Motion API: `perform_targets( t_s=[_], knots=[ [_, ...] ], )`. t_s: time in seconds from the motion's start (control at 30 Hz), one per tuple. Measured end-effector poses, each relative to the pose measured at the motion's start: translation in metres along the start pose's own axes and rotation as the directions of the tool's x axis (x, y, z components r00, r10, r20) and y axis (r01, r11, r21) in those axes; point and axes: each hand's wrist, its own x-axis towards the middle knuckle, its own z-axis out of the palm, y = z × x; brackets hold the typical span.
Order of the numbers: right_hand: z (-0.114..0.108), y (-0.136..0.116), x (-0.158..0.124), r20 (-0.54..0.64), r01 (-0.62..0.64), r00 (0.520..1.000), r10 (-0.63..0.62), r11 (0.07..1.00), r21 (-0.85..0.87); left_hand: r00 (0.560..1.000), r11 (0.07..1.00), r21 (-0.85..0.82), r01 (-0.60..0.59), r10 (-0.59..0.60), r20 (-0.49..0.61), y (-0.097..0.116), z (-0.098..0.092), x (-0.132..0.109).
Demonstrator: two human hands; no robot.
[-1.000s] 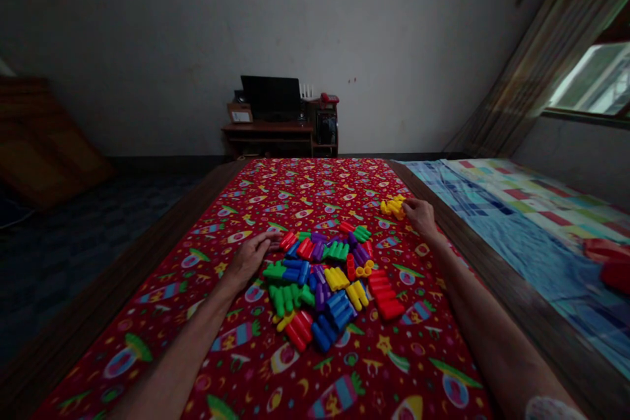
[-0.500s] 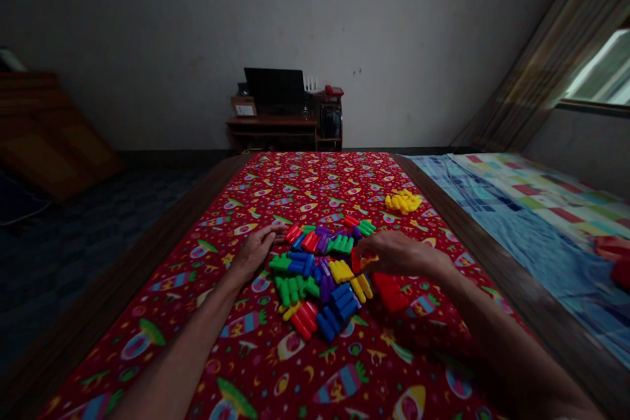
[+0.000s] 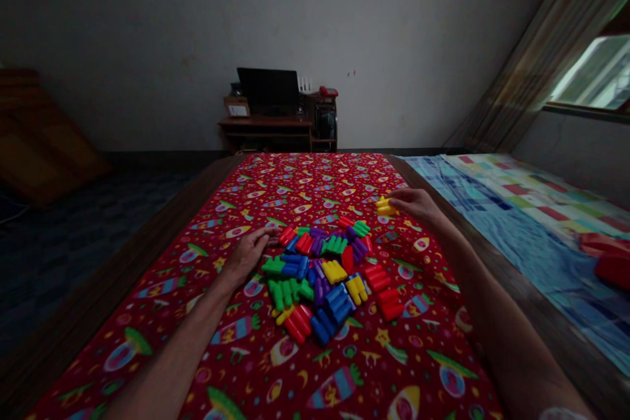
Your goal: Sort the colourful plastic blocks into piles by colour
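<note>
Several ridged plastic toy blocks in red, green, blue, purple and yellow lie in a loose heap, among them a yellow block (image 3: 334, 272) and a green block (image 3: 336, 245). My left hand (image 3: 250, 252) rests at the heap's left edge, fingers stretched out near a red block (image 3: 287, 235). Farther off on the right, the fingers of my right hand (image 3: 417, 202) close on a yellow block (image 3: 386, 207) at the small yellow group. The hand covers part of this group, so how many pieces are there is hidden.
A red patterned cloth (image 3: 335, 380) covers the table. Two red blocks, one of them a red block (image 3: 390, 304), lie right of the heap. A desk with a monitor (image 3: 268, 90) stands by the wall. To the right is a bed with a blue sheet (image 3: 492, 230).
My right hand has moved from the heap's right side, away and rightward to the yellow group, carrying a yellow block. My left hand stays beside the heap. The view has shifted slightly.
</note>
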Motion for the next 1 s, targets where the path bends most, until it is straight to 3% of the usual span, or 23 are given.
perform_targets(
  t_s=[0.03, 0.1, 0.17, 0.23, 0.3, 0.4, 0.5, 0.57, 0.67, 0.73, 0.77, 0.8, 0.87, 0.9, 0.93, 1.0],
  knots=[
    [-0.006, 0.012, 0.004, -0.146, -0.030, 0.989, 0.035, 0.999, 0.037, 1.000, 1.000, 0.007, -0.001, 0.001, 0.002, 0.001, 0.000, 0.000],
    [-0.015, 0.035, 0.010, -0.369, -0.093, 0.921, 0.129, 0.989, 0.114, 1.000, 1.000, 0.017, -0.004, 0.004, 0.007, 0.001, 0.000, 0.000],
    [-0.020, 0.057, 0.014, -0.479, -0.157, 0.847, 0.230, 0.969, 0.189, 1.000, 1.000, 0.020, -0.010, 0.010, 0.012, -0.001, -0.001, 0.001],
    [-0.021, 0.073, 0.017, -0.515, -0.209, 0.802, 0.303, 0.950, 0.233, 1.000, 1.000, 0.015, -0.015, 0.015, 0.016, -0.002, -0.001, 0.001],
    [-0.022, 0.082, 0.017, -0.518, -0.241, 0.797, 0.311, 0.950, 0.199, 1.000, 1.000, 0.003, -0.021, 0.021, 0.014, -0.003, -0.002, 0.001],
    [-0.025, 0.083, 0.015, -0.537, -0.260, 0.820, 0.201, 0.965, -0.036, 1.000, 0.999, -0.022, -0.029, 0.029, 0.009, -0.002, -0.002, 0.000],
    [-0.028, 0.070, 0.014, -0.553, -0.242, 0.830, 0.070, 0.939, -0.244, 0.999, 0.999, -0.041, -0.032, 0.032, -0.001, -0.001, -0.001, 0.000],
    [-0.022, 0.052, 0.013, -0.533, -0.217, 0.845, 0.039, 0.936, -0.276, 1.000, 0.999, -0.041, -0.027, 0.027, -0.007, 0.000, 0.000, 0.000],
    [0.005, 0.012, 0.004, -0.341, -0.082, 0.940, -0.016, 0.960, -0.270, 1.000, 1.000, -0.018, -0.006, 0.006, -0.008, -0.001, 0.000, 0.000],
    [0.033, -0.017, -0.011, 0.008, 0.139, 0.990, -0.142, 0.957, -0.253, 1.000, 1.000, -0.001, 0.004, -0.004, -0.006, -0.003, 0.000, 0.001],
    [0.048, -0.030, -0.021, 0.231, 0.259, 0.951, -0.205, 0.938, -0.232, 1.000, 1.000, 0.004, 0.003, -0.003, -0.004, -0.003, 0.000, 0.001],
    [0.063, -0.042, -0.032, 0.430, 0.367, 0.866, -0.254, 0.908, -0.201, 1.000, 1.000, 0.008, -0.001, 0.001, 0.000, -0.004, 0.000, 0.001],
    [0.088, -0.058, -0.054, 0.661, 0.554, 0.688, -0.298, 0.805, -0.214, 1.000, 1.000, 0.008, -0.009, 0.009, 0.008, -0.004, 0.000, 0.002],
    [0.098, -0.063, -0.063, 0.716, 0.620, 0.635, -0.291, 0.744, -0.247, 1.000, 1.000, 0.009, -0.011, 0.011, 0.008, -0.004, 0.000, 0.002],
    [0.106, -0.066, -0.070, 0.741, 0.668, 0.610, -0.280, 0.685, -0.290, 1.000, 1.000, 0.011, -0.012, 0.012, 0.007, -0.003, 0.000, 0.002],
    [0.113, -0.068, -0.076, 0.742, 0.705, 0.613, -0.270, 0.610, -0.360, 1.000, 1.000, 0.012, -0.012, 0.012, 0.003, -0.002, 0.000, 0.001]
  ],
)
